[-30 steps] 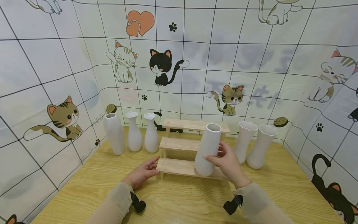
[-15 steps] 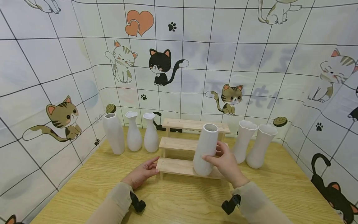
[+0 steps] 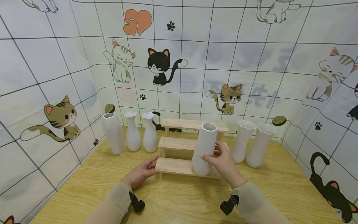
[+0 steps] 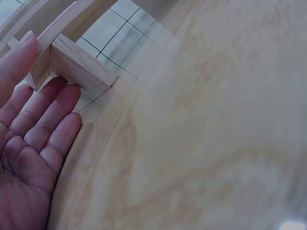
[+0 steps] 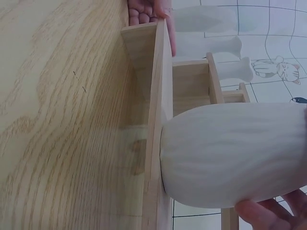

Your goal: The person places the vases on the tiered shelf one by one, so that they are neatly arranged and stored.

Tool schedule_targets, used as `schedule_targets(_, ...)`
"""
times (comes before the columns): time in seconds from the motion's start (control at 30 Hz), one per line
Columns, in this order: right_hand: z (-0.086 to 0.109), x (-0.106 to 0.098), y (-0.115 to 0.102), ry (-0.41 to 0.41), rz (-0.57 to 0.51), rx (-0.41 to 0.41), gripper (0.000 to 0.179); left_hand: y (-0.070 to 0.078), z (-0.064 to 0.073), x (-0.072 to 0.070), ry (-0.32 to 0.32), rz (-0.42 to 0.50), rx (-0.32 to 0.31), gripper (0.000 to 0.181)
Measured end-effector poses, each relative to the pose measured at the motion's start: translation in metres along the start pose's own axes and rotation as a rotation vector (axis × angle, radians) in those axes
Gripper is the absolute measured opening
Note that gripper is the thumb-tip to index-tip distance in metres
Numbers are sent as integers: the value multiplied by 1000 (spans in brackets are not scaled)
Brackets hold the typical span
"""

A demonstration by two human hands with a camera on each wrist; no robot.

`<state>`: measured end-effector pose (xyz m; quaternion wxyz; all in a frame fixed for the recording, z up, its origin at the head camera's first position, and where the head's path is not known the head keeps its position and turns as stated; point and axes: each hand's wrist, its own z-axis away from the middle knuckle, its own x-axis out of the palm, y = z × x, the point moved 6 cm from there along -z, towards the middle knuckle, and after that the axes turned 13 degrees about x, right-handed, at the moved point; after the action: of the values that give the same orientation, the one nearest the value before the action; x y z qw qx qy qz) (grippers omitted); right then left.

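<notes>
A three-tier wooden display stand (image 3: 173,166) sits on the table. On its lowest tier, toward the right, a tall white tapered vase (image 3: 203,149) stands upright with its round mouth up. My right hand (image 3: 225,161) grips this vase from the right, thumb across its front and fingers behind. In the right wrist view the white vase (image 5: 230,153) has its base on the bottom board. At the tier's left end my left hand (image 3: 142,172) holds the board by its edge, thumb at the front corner and index finger at the back. The left wrist view shows its palm (image 4: 24,177) beside the stand's leg.
To the stand's left are an angular white vase (image 3: 113,133) and two slim-necked white vases (image 3: 133,133). Two ruffled-rim white vases (image 3: 258,146) stand right of it, near my right hand. Cat-print cloth (image 3: 193,62) hangs behind.
The vase in my right hand has shifted slightly left along the lowest tier, still upright. My left hand keeps its place at the stand's end.
</notes>
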<state>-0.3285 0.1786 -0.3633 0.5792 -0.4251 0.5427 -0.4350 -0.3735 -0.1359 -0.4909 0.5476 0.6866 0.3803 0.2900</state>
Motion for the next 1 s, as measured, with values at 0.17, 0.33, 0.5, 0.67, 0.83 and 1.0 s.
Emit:
schedule_targets(0.17, 1, 2, -1, -22, 1, 6, 82, 0, 0, -1, -1, -6, -2, 76)
schedule_targets(0.33, 3, 1, 0, -53, -6, 15, 79, 1, 0, 0, -3, -5, -3, 76)
schedule_targets(0.5, 5, -7, 6, -93, -25, 30, 72, 1, 0, 1, -5, -7, 0, 76)
schedule_targets(0.67, 5, -24, 18, -55, 24, 53, 64, 0, 0, 0, 2, -15, -4, 76)
schedule_targets(0.83, 6, -43, 33, -11, 84, 93, 61, -1, 0, -1, 3, -17, -7, 76)
schedule_targets(1.0, 3, -59, 56, 31, 147, 127, 59, -1, 0, -1, -1, -14, -5, 77)
